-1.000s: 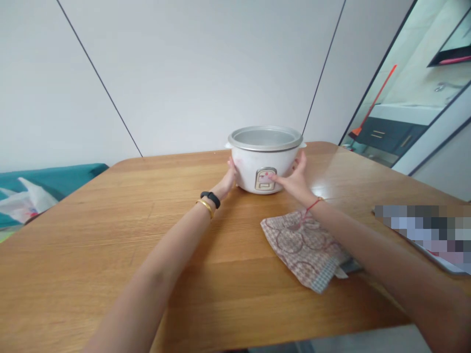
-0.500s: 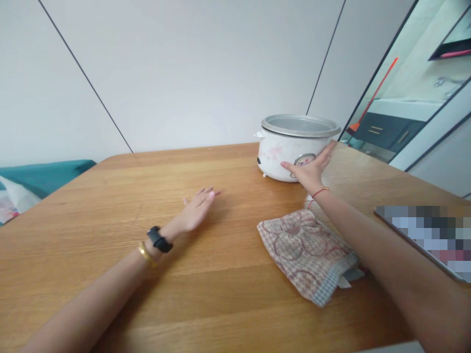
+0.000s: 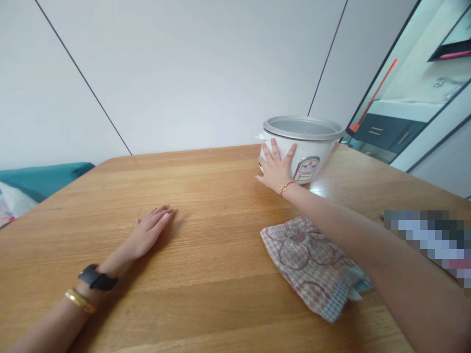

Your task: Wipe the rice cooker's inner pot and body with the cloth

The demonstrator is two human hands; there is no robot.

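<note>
A white rice cooker (image 3: 320, 152) with a grey rim and no lid stands at the back right of the wooden table (image 3: 206, 274). Against its front left side lies my right hand (image 3: 275, 169), fingers spread, a red string bracelet on the wrist. My left hand (image 3: 149, 233) is over the left-middle of the table with nothing in it, fingers extended; a black watch and a gold bangle are on that wrist. A folded patterned cloth (image 3: 309, 264) lies below my right forearm.
A blurred-out flat object (image 3: 430, 240) lies at the table's right edge. Beyond the left edge are a teal seat (image 3: 47, 179) and a white bag (image 3: 14, 203). A pale wall (image 3: 184, 73) rises behind the table; an orange broom (image 3: 375, 93) stands through the doorway at right.
My right hand has moved left across the cooker's front, from its right side to its left, uncovering the label. My left hand has moved left and nearer to me.
</note>
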